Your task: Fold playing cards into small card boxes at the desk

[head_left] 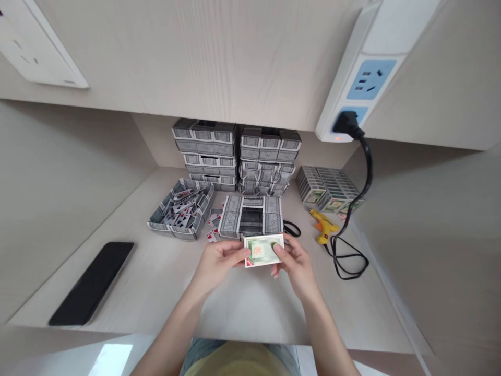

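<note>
Between my two hands is a small green and white playing card box (260, 250) with a red corner. My left hand (219, 261) pinches its left end, thumb on top. My right hand (293, 261) grips the right end, its thumb lying across the face. Just beyond the hands stands a box built from grey-patterned playing cards (230, 216), with an opening in its top. Loose cards (212, 236) lie at its left side, partly hidden by it.
Left of centre, a card-built tray (188, 233) holds loose cards. Stacked card-built boxes (211, 136) rise at the back. A yellow glue gun (324, 225) and its black cord (370, 167) occupy the right, near packed card boxes (326, 188). A black phone (92, 284) lies front left.
</note>
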Demonstrator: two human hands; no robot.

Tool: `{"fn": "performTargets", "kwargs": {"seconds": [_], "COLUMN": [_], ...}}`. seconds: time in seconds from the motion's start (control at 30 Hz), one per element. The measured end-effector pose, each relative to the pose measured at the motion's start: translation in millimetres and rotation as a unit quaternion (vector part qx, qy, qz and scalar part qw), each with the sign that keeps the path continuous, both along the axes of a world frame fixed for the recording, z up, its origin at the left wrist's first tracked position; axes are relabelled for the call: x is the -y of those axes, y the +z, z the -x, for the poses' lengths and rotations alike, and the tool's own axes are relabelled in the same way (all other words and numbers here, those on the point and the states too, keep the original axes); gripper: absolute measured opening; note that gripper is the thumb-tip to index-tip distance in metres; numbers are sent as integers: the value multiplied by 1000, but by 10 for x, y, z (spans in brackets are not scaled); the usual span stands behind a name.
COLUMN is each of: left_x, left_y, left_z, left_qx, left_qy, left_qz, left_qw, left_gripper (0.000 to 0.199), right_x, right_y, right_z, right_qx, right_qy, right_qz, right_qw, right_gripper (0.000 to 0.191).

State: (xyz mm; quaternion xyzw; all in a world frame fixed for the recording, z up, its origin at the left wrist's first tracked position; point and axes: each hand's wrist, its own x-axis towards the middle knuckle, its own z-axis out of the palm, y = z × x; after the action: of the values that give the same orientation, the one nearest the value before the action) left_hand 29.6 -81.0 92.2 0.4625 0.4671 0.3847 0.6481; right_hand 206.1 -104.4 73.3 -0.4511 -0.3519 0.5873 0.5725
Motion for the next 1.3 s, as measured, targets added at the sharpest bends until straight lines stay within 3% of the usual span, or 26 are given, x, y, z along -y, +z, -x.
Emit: {"fn": "performTargets", "kwargs": {"seconds": [0.3, 0.47, 0.57, 0.67, 0.73, 0.83, 0.9, 1.0, 1.1, 1.2, 1.3], "left_x": [26, 9, -20, -31, -18, 17, 38, 52, 48, 27, -4], "left_y": [-43, -41, -84, -146, -166, -139, -97, -36, -3, 7, 19], "left_z": [31, 61, 22, -71, -142, -212, -217, -180, -145, -140, -142], "left_qx": [9, 93, 147, 224, 272, 300, 279, 213, 204, 261, 335], "left_qy": [-26, -47, -28, 4, -12, -25, 12, 62, 64, 69, 32], "left_qz": [-7, 63, 100, 137, 158, 132, 99, 59, 73, 112, 175], "left_qw": [1000, 993, 984, 965, 949, 944, 955, 973, 974, 956, 925], "left_gripper": [33, 31, 24, 18, 22, 28, 28, 31, 29, 25, 29], "right_x": [-11, -28, -41, -49, -48, -38, -34, -48, -87, -131, -173], "right_y": [-21, 8, 20, 10, -9, -18, 20, 178, 420, 666, 860], "right_z": [-16, -81, -73, -11, 38, 66, 34, -54, -93, -24, 108], "right_qx": [27, -22, -45, -64, -79, -101, -90, 3, 151, 297, 419], "right_qy": [-32, -6, 5, 20, 37, 49, 25, -37, -34, -29, -23], "right_qz": [-3, 26, 42, 57, 68, 75, 56, -11, -75, -136, -223], "right_qw": [999, 999, 998, 996, 994, 991, 994, 999, 985, 945, 880], "right_gripper": [38, 34, 28, 25, 26, 28, 32, 44, 41, 34, 29]}}
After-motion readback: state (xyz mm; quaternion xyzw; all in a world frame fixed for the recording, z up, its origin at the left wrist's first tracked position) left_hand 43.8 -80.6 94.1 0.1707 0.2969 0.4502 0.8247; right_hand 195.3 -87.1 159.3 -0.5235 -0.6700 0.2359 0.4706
